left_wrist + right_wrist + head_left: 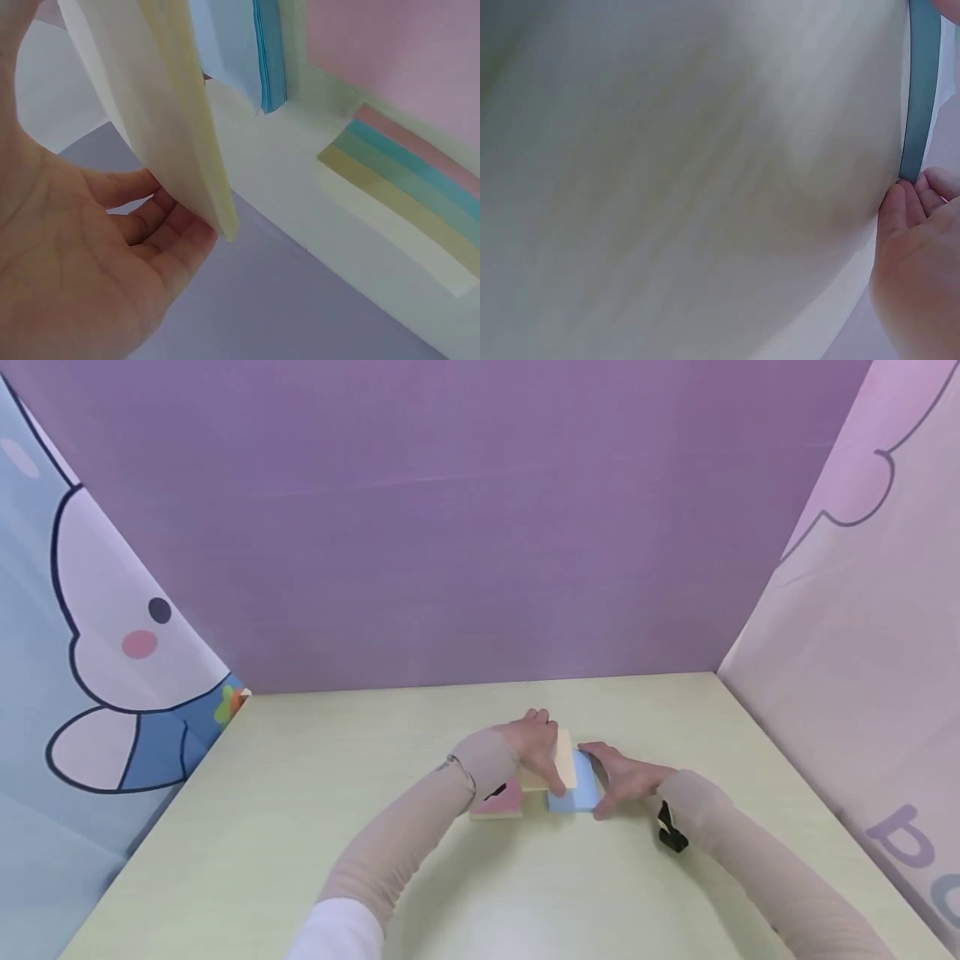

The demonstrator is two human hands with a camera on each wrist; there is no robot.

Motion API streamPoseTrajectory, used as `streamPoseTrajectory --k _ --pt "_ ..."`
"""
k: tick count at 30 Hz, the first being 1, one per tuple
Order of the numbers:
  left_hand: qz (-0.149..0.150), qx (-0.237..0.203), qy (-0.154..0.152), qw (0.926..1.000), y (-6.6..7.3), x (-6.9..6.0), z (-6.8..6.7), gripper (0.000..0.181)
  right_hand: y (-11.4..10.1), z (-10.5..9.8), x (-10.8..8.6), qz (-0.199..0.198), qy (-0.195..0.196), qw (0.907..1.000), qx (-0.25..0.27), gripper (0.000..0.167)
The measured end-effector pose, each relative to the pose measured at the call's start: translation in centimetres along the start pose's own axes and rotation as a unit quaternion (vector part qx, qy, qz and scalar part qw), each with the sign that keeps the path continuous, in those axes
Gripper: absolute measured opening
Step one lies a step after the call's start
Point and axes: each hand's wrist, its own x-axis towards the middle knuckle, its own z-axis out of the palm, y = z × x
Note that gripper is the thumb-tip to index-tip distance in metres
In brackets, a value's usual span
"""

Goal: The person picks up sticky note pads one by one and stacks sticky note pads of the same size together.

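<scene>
My left hand (pixel 531 745) grips a pale yellow pad of note paper (pixel 566 762) by its edges, the thumb at the near side and the fingers at the far side. In the left wrist view this pad (pixel 161 112) stands tilted above the fingertips. A light blue note pad (pixel 576 798) lies partly beneath the yellow one. My right hand (pixel 628 777) holds the blue pad at its right side, thumb near and fingers far. The right wrist view shows fingertips against its blue-green edge (pixel 921 97). Under my left wrist lies a pink note pad (pixel 504 802), partly hidden.
A striped paper piece (pixel 397 199) in pink, blue, green, yellow and white lies near the pink pad in the left wrist view. The pale table (pixel 360 752) meets a purple wall (pixel 480 543) at the back. Printed panels flank both sides.
</scene>
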Motion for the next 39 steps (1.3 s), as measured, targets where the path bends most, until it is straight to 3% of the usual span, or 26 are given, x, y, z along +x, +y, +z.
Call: streamPoseTrajectory --k 9,13,19,24,30,39 --pt "-0.015 0.013 -0.013 0.9997 0.8 1.9 0.7 0.087 0.1 0.0 -0.1 -0.022 -0.003 0.9997 0.013 0.113" --pt "-0.029 0.008 -0.021 0.9993 0.9 2.1 1.0 0.088 0.0 0.0 0.0 -0.034 -0.002 0.9994 0.006 0.112" --pt "-0.023 0.041 -0.035 0.9983 1.3 2.5 1.6 0.087 0.1 -0.1 0.1 -0.037 -0.001 0.9993 0.012 0.113" --pt "-0.036 0.050 -0.048 0.9969 1.8 2.6 2.0 0.085 0.2 -0.2 0.1 -0.031 -0.002 0.9995 0.007 0.115" --pt "-0.047 0.037 -0.059 0.9965 2.4 2.6 2.2 0.087 0.4 -0.4 0.1 -0.023 -0.009 0.9996 0.013 0.116" --pt "-0.080 0.011 -0.093 0.9924 2.7 4.1 3.4 0.100 0.5 -0.4 -0.1 -0.029 -0.019 0.9988 0.036 0.118"
